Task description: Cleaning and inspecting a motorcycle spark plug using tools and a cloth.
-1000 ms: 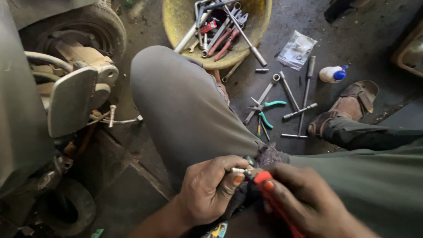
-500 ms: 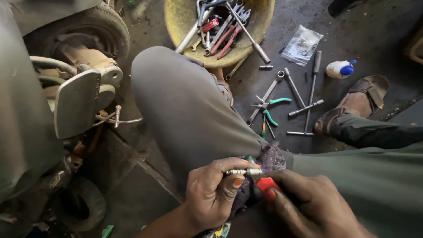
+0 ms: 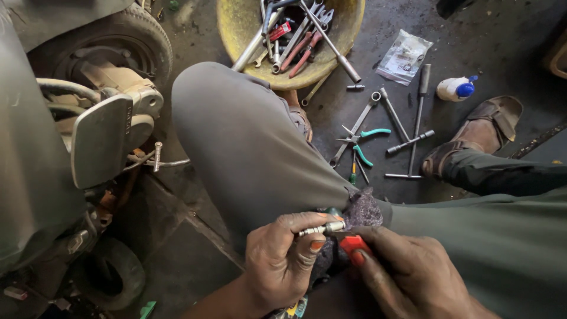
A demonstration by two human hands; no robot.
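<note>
The person wears long trousers (image 3: 248, 142) of plain grey-green woven cloth, smooth over the raised knee and creased lower down the leg. The second trouser leg (image 3: 502, 177) is of the same cloth and gathers in folds at the ankle. Both feet carry open brown strap sandals: one sandal (image 3: 481, 133) shows a broad strap over the instep and a flat worn sole; the other sandal (image 3: 300, 115) is mostly hidden behind the knee. The left hand (image 3: 283, 263) and the right hand (image 3: 407, 280) are bare, without gloves, rings or watch. The left forearm shows no sleeve.
</note>
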